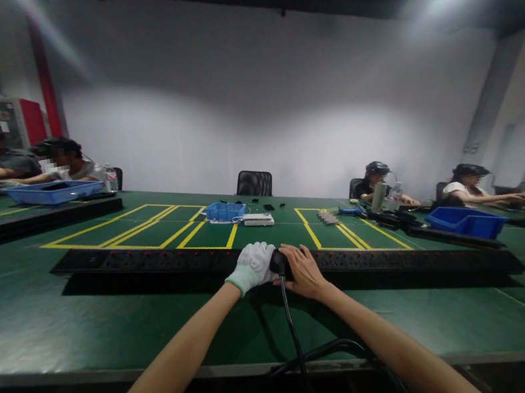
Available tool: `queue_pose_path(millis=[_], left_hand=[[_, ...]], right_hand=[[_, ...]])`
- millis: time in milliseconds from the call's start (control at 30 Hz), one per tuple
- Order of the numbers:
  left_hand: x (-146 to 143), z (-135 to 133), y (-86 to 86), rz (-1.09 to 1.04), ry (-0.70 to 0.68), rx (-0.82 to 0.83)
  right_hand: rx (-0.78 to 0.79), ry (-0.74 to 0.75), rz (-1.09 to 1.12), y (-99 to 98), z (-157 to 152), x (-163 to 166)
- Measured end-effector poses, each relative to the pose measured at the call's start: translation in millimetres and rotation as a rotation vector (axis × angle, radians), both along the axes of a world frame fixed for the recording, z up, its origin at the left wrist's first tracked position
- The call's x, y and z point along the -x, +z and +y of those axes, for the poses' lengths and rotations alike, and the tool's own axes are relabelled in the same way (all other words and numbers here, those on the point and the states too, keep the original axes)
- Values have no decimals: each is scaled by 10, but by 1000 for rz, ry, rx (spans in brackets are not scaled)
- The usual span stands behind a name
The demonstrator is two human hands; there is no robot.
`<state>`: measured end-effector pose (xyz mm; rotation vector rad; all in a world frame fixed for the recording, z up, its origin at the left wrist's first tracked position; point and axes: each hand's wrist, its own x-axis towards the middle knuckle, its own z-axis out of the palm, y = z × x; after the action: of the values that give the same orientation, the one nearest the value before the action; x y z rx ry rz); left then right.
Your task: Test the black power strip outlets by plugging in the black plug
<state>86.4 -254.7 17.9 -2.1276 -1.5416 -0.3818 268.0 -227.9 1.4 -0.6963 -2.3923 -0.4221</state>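
Note:
A long black power strip [172, 261], lined with sockets and small red switches, lies across the green table in front of me. At its middle a black plug [279, 261] sits against the strip, with its cord [289, 317] hanging down toward me. My left hand [255, 262], in a white glove with a pale green cuff, is closed over the strip just left of the plug. On the plug's right side, the fingers of my bare right hand [302, 269] press against it. Whether the plug's pins are in a socket is hidden.
Behind the strip are a blue basket [226, 212], a white box-shaped device [258, 219] and yellow tape lines. A blue tray [467, 221] stands at right, another blue tray [54, 191] at far left. A thick black cable [337, 346] crosses the near edge. Several people sit around.

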Motion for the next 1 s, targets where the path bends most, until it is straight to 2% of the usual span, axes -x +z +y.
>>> queue_pose_path(millis=[200,333,567,867,1000], left_hand=[[35,27,-8,7,-48,11],[82,19,-2,29,-90,31],[67,-2,28,47,-122,58],[-38,31,17,42,-121,87],[-98,47,8,43,-104,85]], right_hand=[[156,10,-114,233,147,-183],[194,50,-125,339,216,-228],[266,43,-91,377,208,-303],[320,-20,-68,376,294,-689],[302,-42,-55,348,293,-759]])
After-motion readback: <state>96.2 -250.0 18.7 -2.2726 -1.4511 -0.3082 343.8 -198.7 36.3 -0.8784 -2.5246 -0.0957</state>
